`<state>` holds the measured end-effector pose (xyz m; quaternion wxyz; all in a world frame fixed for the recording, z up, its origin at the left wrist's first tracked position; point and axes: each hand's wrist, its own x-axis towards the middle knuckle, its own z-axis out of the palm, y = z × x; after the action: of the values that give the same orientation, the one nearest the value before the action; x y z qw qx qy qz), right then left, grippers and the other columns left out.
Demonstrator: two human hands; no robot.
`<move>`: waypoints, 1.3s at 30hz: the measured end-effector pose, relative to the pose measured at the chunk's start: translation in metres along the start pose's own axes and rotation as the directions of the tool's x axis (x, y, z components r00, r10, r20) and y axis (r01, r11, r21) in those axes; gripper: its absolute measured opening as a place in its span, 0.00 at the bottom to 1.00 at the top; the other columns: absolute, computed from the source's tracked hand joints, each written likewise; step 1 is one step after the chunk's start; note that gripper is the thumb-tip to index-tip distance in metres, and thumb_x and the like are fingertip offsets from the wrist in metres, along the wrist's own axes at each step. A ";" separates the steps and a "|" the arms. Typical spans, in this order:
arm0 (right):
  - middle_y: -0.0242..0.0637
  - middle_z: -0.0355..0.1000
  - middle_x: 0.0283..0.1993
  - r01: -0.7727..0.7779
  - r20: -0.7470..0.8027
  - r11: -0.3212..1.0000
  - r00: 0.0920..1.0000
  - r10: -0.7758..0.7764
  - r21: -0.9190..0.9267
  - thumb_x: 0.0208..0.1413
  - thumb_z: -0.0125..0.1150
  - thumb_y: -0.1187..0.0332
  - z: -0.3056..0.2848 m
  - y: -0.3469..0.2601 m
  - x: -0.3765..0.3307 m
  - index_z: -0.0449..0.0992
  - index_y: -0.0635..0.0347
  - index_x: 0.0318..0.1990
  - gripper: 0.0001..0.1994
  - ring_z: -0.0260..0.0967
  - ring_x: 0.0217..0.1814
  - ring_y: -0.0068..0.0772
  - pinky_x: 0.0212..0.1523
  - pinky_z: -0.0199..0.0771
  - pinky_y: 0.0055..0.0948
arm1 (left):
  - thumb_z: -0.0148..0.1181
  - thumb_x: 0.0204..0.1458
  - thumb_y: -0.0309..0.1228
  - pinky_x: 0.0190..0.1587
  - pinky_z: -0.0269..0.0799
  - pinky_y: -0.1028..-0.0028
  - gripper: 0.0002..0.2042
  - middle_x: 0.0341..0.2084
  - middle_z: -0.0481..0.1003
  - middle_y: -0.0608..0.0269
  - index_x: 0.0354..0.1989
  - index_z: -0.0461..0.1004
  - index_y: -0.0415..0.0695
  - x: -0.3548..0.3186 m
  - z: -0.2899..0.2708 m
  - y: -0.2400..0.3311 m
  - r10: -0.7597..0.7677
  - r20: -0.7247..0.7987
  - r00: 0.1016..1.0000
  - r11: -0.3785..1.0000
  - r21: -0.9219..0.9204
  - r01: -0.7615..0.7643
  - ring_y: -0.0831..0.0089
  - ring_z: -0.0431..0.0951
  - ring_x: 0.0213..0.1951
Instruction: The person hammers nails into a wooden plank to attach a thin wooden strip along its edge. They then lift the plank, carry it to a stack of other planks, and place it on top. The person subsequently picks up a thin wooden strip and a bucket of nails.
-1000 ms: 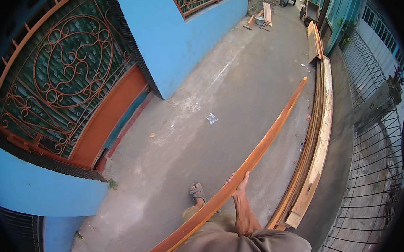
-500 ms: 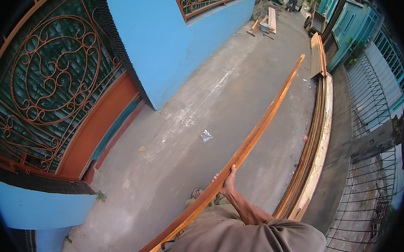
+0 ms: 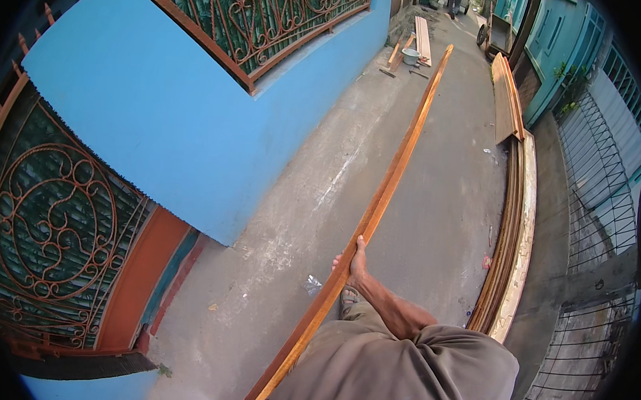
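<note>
A long reddish-brown wooden board (image 3: 395,169) runs slantwise through the head view, from the lower edge up toward the far end of the lane. Its near end is cut off by the picture's lower edge. My right hand (image 3: 357,266) is closed around it at about the middle of the visible length, thumb on the right side and fingertips showing on the left. Beneath the board, a sandaled foot (image 3: 349,297) shows next to the hand. My left hand is out of view.
Long planks (image 3: 509,231) lie stacked along the right edge of the lane, with shorter boards (image 3: 508,97) on their far end. Blue wall (image 3: 193,135) and iron grilles line the left. Farther off are a bucket (image 3: 410,57), more boards, a cart (image 3: 500,35) and a person (image 3: 454,3).
The board's far end has swung left and farther up the picture, still in my right hand. Wall, gate and litter have shifted left and down in view.
</note>
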<state>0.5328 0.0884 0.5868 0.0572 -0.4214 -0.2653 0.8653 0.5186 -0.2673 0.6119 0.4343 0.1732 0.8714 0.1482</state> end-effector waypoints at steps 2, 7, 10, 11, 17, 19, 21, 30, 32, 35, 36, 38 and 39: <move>0.40 0.62 0.26 -0.014 -0.028 0.999 1.000 0.013 -0.052 0.50 0.38 0.26 0.024 -0.041 0.027 0.61 0.62 0.36 0.39 0.66 0.25 0.35 0.25 0.72 0.38 | 0.60 0.44 0.34 0.54 0.67 0.59 0.27 0.47 0.72 0.42 0.56 0.64 0.43 0.004 -0.027 0.006 -0.084 0.008 0.996 0.996 -0.013 0.084 0.47 0.70 0.51; 0.41 0.62 0.27 -0.051 -0.016 0.993 0.999 0.050 -0.103 0.51 0.38 0.27 0.062 -0.122 0.126 0.61 0.64 0.38 0.39 0.67 0.26 0.35 0.25 0.73 0.37 | 0.59 0.44 0.34 0.53 0.67 0.59 0.27 0.46 0.72 0.42 0.55 0.65 0.42 0.045 -0.085 0.035 -0.228 0.011 0.973 0.971 -0.068 0.229 0.47 0.71 0.51; 0.42 0.62 0.29 -0.090 -0.040 0.990 0.995 0.086 -0.113 0.51 0.38 0.27 0.089 -0.165 0.195 0.61 0.66 0.42 0.41 0.67 0.27 0.36 0.25 0.73 0.38 | 0.59 0.44 0.34 0.53 0.67 0.58 0.26 0.46 0.72 0.42 0.55 0.65 0.42 0.103 -0.114 0.055 -0.265 0.016 0.964 0.959 -0.098 0.265 0.47 0.71 0.51; 0.42 0.62 0.30 -0.076 -0.057 0.989 0.996 0.069 -0.126 0.51 0.38 0.27 0.099 -0.179 0.220 0.60 0.66 0.43 0.41 0.66 0.27 0.37 0.25 0.73 0.38 | 0.59 0.44 0.34 0.53 0.67 0.58 0.26 0.46 0.72 0.41 0.54 0.65 0.42 0.134 -0.129 0.064 -0.264 0.014 0.964 0.959 -0.104 0.264 0.47 0.71 0.51; 0.44 0.62 0.35 -0.045 -0.017 0.983 0.999 0.043 -0.179 0.50 0.39 0.27 0.159 -0.281 0.375 0.57 0.67 0.53 0.44 0.65 0.30 0.37 0.28 0.73 0.40 | 0.59 0.45 0.34 0.52 0.67 0.58 0.25 0.45 0.72 0.41 0.54 0.66 0.41 0.361 -0.254 0.161 -0.133 -0.052 0.990 0.988 -0.079 0.129 0.46 0.71 0.50; 0.44 0.63 0.35 -0.081 -0.055 0.980 0.996 0.072 -0.183 0.50 0.39 0.27 0.173 -0.310 0.408 0.57 0.66 0.53 0.44 0.66 0.31 0.38 0.28 0.73 0.41 | 0.59 0.45 0.33 0.52 0.68 0.58 0.25 0.44 0.73 0.41 0.53 0.66 0.41 0.432 -0.306 0.220 -0.057 -0.064 0.996 0.996 -0.071 0.053 0.46 0.71 0.50; 0.45 0.64 0.33 -0.109 -0.092 0.976 0.991 0.093 -0.191 0.48 0.40 0.26 0.190 -0.350 0.460 0.61 0.64 0.47 0.42 0.67 0.29 0.40 0.28 0.74 0.43 | 0.59 0.45 0.33 0.52 0.68 0.58 0.24 0.44 0.73 0.41 0.53 0.66 0.40 0.500 -0.359 0.287 0.022 -0.086 0.996 0.997 -0.076 -0.028 0.46 0.71 0.50; 0.45 0.65 0.31 -0.133 -0.114 0.971 0.987 0.112 -0.198 0.49 0.42 0.27 0.217 -0.535 0.709 0.63 0.64 0.43 0.41 0.68 0.28 0.40 0.29 0.74 0.43 | 0.58 0.45 0.33 0.51 0.68 0.58 0.23 0.43 0.73 0.40 0.52 0.67 0.39 0.763 -0.483 0.475 0.069 -0.072 0.995 0.990 -0.118 -0.077 0.46 0.72 0.49; 0.45 0.65 0.31 -0.127 -0.160 0.967 0.983 0.092 -0.222 0.50 0.42 0.28 0.217 -0.577 0.764 0.63 0.64 0.43 0.40 0.68 0.28 0.39 0.29 0.74 0.42 | 0.58 0.45 0.33 0.51 0.68 0.58 0.23 0.43 0.73 0.40 0.51 0.68 0.39 0.801 -0.482 0.481 -0.008 -0.026 1.000 0.992 -0.130 0.004 0.46 0.72 0.49; 0.44 0.65 0.31 -0.119 -0.187 0.965 0.980 0.076 -0.235 0.50 0.42 0.28 0.225 -0.642 0.855 0.63 0.64 0.43 0.40 0.68 0.28 0.38 0.29 0.75 0.41 | 0.58 0.45 0.33 0.50 0.68 0.57 0.23 0.42 0.74 0.40 0.51 0.68 0.39 0.836 -0.481 0.482 -0.150 0.039 0.988 0.977 -0.146 0.154 0.46 0.72 0.49; 0.44 0.65 0.31 -0.123 -0.189 0.965 0.979 0.079 -0.233 0.50 0.42 0.28 0.233 -0.667 0.878 0.63 0.64 0.43 0.40 0.68 0.28 0.37 0.29 0.75 0.41 | 0.58 0.45 0.32 0.50 0.68 0.57 0.22 0.42 0.74 0.40 0.51 0.68 0.39 0.843 -0.483 0.480 -0.196 0.058 0.979 0.967 -0.157 0.203 0.46 0.72 0.49; 0.45 0.66 0.32 -0.096 -0.183 0.964 0.982 0.051 -0.250 0.50 0.41 0.27 0.236 -0.706 0.930 0.64 0.64 0.43 0.40 0.69 0.29 0.37 0.29 0.75 0.40 | 0.57 0.45 0.32 0.50 0.69 0.57 0.22 0.42 0.74 0.40 0.50 0.68 0.38 0.858 -0.481 0.482 -0.272 0.095 0.958 0.940 -0.186 0.286 0.46 0.72 0.48; 0.45 0.66 0.33 -0.100 -0.192 0.963 0.980 0.052 -0.249 0.50 0.41 0.28 0.235 -0.721 0.962 0.64 0.64 0.44 0.40 0.68 0.29 0.36 0.29 0.75 0.40 | 0.57 0.45 0.32 0.50 0.69 0.57 0.22 0.42 0.74 0.40 0.50 0.68 0.38 0.865 -0.477 0.482 -0.301 0.111 0.947 0.927 -0.198 0.318 0.46 0.72 0.48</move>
<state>-0.3499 0.9165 0.3987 -0.0071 -0.5130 -0.3528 0.7825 -0.2699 0.4860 0.4747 0.5023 -0.0086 0.8490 0.1636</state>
